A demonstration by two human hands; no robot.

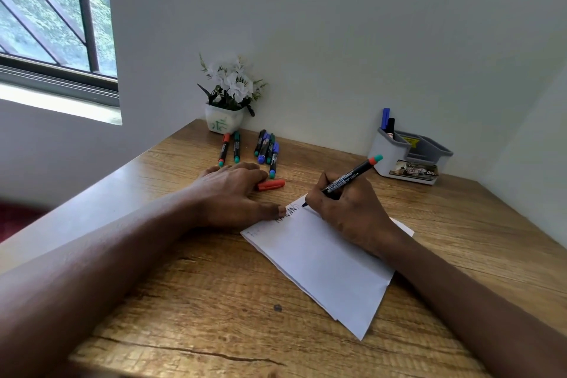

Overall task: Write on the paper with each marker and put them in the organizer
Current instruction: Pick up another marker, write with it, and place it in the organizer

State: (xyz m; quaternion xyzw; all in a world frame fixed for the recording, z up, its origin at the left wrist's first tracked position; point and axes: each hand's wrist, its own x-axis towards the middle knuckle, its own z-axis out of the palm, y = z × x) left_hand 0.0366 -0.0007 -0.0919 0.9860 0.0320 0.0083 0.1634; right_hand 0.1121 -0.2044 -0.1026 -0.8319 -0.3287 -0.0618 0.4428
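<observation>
Presently: right hand (343, 209) grips marker (346, 178), tip on paper (322, 261); left hand (233, 193) flat, fingers relaxed, thumb touching paper's edge.

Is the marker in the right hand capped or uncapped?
Uncapped. The marker shows a bare dark tip at the paper, and a loose red cap lies on the table beside the left hand.

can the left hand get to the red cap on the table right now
Probably yes. The red cap lies on the table right beside the left hand, with nothing between them. That hand rests flat with its thumb on the paper, so reaching would likely mean letting the paper go.
</observation>
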